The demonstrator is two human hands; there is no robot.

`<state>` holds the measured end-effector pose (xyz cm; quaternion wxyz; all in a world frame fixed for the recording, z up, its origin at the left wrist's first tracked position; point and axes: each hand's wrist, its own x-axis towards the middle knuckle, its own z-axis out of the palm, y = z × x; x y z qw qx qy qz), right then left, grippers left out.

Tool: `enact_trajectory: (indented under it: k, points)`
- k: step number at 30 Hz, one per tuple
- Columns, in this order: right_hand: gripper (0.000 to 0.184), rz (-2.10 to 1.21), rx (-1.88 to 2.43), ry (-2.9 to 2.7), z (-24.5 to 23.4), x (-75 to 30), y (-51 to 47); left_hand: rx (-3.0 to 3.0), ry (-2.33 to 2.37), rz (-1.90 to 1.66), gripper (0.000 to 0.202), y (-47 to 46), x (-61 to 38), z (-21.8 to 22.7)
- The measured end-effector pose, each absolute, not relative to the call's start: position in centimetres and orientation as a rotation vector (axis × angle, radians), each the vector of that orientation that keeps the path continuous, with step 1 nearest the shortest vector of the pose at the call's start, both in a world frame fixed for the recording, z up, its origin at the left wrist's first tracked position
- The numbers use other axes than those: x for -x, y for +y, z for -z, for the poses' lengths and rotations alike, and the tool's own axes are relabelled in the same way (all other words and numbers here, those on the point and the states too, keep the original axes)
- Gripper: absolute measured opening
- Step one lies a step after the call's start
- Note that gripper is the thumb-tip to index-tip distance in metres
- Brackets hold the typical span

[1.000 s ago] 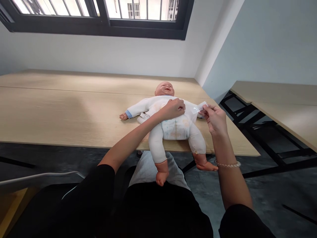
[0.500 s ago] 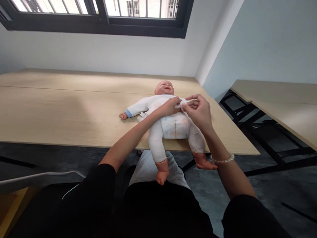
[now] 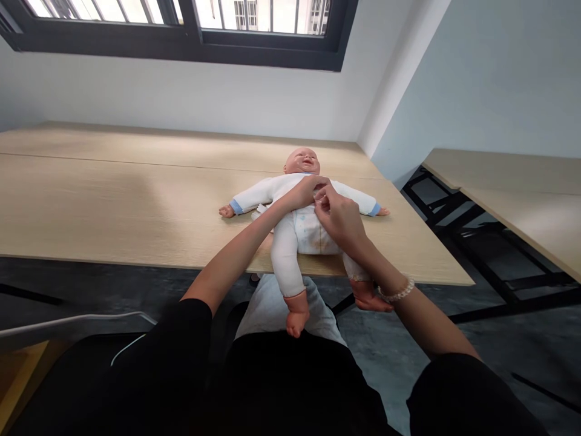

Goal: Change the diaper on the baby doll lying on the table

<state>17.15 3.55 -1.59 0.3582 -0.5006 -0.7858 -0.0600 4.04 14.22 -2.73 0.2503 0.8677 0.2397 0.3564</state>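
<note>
A baby doll [image 3: 302, 162] in a white suit with blue cuffs lies face up on the table, its legs hanging over the front edge. Around its hips is a white diaper [image 3: 308, 235] with a line down its front. My left hand [image 3: 307, 191] rests on the doll's belly, fingers closed at the diaper's top edge. Touching it from the right, my right hand [image 3: 338, 212] pinches the diaper's tab over the front of the waist. The tab itself is mostly hidden by the fingers. A loose white flap [image 3: 261, 211] sticks out at the doll's left-hand side in view.
The light wooden table [image 3: 113, 200] runs along the wall beneath a barred window [image 3: 267, 45]. At the right stands another table [image 3: 508, 181] with black folding legs. A white cable [image 3: 91, 317] runs across the lower left.
My right hand has moved left and slightly down, from the doll's side to the middle of the diaper's waist, uncovering the doll's arm on the right. My left hand has shifted slightly left.
</note>
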Motion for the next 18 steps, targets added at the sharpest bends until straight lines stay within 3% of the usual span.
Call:
enact_trajectory:
  k: [4, 13, 18]
  points:
    - [0.013, 0.216, 1.320, -2.207, 2.0, -16.6, 3.1, -2.434, 0.729, -0.894, 0.029, 14.7, -4.1, 2.7]
    - [0.027, 0.058, 1.215, -2.385, 1.9, -16.2, 1.3, -2.389, 0.994, -1.144, 0.011, 11.1, -0.6, 0.6]
    - [0.026, -0.097, 1.177, -2.278, 2.2, -17.0, 1.8, -2.169, 1.377, -1.129, 0.021, 6.5, 4.2, 3.7]
